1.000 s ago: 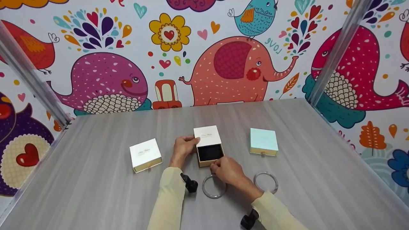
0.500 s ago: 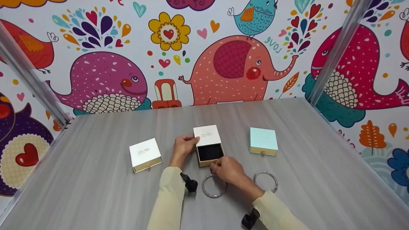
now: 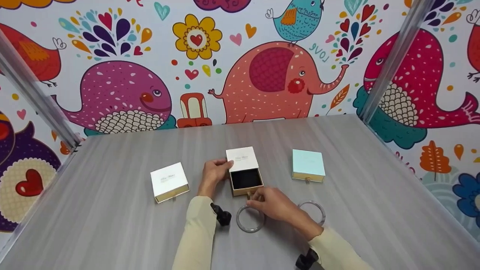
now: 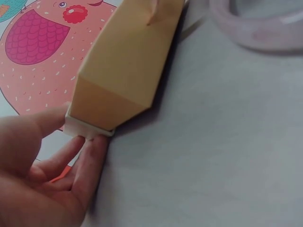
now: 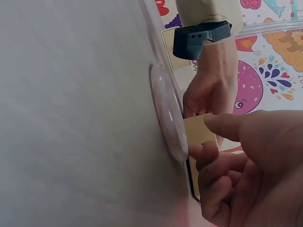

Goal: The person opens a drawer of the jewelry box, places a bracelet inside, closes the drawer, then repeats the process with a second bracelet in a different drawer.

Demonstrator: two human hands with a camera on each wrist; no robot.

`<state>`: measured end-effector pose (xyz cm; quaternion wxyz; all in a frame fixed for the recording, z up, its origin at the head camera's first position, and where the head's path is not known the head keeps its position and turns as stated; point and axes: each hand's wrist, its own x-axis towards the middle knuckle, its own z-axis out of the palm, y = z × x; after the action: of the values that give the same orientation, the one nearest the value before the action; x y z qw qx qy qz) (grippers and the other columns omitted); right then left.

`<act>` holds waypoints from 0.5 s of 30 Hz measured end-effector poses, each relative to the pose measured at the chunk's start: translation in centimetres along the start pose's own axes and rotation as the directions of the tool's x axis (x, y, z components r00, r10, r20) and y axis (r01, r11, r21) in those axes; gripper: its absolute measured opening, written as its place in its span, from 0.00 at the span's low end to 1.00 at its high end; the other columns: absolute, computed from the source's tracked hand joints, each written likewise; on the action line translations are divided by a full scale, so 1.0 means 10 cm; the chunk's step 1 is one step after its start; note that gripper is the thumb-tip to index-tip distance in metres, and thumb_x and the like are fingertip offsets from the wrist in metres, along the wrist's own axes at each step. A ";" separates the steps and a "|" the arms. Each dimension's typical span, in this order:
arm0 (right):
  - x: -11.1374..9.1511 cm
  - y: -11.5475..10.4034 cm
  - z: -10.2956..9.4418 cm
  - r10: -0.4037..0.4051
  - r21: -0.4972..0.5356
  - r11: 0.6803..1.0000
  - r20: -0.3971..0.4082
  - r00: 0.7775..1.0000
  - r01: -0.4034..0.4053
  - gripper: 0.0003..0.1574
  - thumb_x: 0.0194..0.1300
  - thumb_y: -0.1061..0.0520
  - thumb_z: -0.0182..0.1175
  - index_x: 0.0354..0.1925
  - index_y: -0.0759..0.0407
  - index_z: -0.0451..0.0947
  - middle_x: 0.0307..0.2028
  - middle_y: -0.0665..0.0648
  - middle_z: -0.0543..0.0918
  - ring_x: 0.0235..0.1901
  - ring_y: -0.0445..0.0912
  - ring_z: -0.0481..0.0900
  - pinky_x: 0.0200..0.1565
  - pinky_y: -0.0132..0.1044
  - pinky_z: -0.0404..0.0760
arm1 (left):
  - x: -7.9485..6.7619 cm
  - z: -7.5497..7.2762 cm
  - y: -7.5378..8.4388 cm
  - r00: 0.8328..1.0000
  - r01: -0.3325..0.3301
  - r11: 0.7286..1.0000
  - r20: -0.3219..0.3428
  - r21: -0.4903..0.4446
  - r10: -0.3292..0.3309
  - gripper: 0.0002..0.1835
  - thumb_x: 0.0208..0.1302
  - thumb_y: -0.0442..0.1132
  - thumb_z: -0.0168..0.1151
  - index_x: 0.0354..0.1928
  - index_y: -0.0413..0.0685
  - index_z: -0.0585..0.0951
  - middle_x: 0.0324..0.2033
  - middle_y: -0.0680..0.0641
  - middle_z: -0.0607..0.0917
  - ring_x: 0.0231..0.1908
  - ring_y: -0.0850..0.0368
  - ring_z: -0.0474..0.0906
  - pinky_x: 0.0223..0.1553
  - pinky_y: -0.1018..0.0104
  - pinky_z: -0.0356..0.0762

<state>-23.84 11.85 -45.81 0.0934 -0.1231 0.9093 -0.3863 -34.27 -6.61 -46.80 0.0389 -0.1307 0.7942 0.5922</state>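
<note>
In the head view a white slide-out gift box (image 3: pixel 242 159) stands mid-table with its gold drawer (image 3: pixel 240 192) pulled partly out, black lining showing. My left hand (image 3: pixel 214 173) grips the box's white sleeve at its left side, thumb on the top edge; the left wrist view shows the fingers (image 4: pixel 90 165) against the sleeve's side. Just off the drawer's front is my right hand (image 3: pixel 275 202). Its thumb and forefinger are apart in the right wrist view, the other fingers loosely bent. A greyish translucent bangle (image 3: pixel 250 229) lies flat below the drawer, close to the right thumb.
Left of the hands lies another white box (image 3: pixel 169 181), closed. A mint-green box (image 3: pixel 308 163), also closed, sits to the right. A second bangle (image 3: pixel 318 206) is partly covered by the right forearm. The patterned wall (image 3: pixel 232 33) rises behind the table.
My right hand has shifted slightly right and nearer from the drawer's front, its thumb and forefinger now parted. The left hand keeps its grip on the box, and the drawer looks unmoved.
</note>
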 end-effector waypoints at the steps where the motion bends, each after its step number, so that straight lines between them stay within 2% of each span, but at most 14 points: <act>1: -0.01 0.00 0.00 -0.005 -0.005 1.000 0.001 1.000 0.005 0.12 0.66 0.49 0.67 0.36 0.58 0.83 0.30 0.51 0.82 0.28 0.41 0.74 0.28 0.33 0.74 | 0.00 0.00 0.00 1.000 -0.004 1.000 -0.003 0.002 0.004 0.20 0.63 0.42 0.69 0.51 0.34 0.84 0.49 0.37 0.86 0.40 0.54 0.79 0.40 0.67 0.78; 10: -0.15 0.01 -0.02 0.042 -0.053 0.998 0.022 0.999 -0.040 0.10 0.62 0.55 0.70 0.33 0.58 0.78 0.29 0.51 0.82 0.29 0.42 0.74 0.29 0.33 0.73 | -0.01 0.01 -0.01 1.000 -0.014 1.000 -0.005 -0.018 0.014 0.20 0.62 0.41 0.69 0.51 0.33 0.84 0.49 0.36 0.86 0.38 0.55 0.79 0.37 0.70 0.77; 15: -0.20 0.01 -0.04 0.113 -0.025 0.993 0.042 0.993 -0.112 0.12 0.61 0.56 0.71 0.32 0.58 0.76 0.26 0.51 0.79 0.22 0.41 0.74 0.22 0.31 0.73 | 0.00 0.01 -0.02 1.000 -0.025 0.999 -0.011 -0.037 0.024 0.20 0.61 0.40 0.69 0.50 0.32 0.84 0.46 0.37 0.87 0.34 0.57 0.78 0.33 0.71 0.75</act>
<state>-22.09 12.73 -45.43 0.1335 -0.0810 0.9169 -0.3672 -34.21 -6.55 -47.02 0.0252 -0.1247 0.7847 0.6067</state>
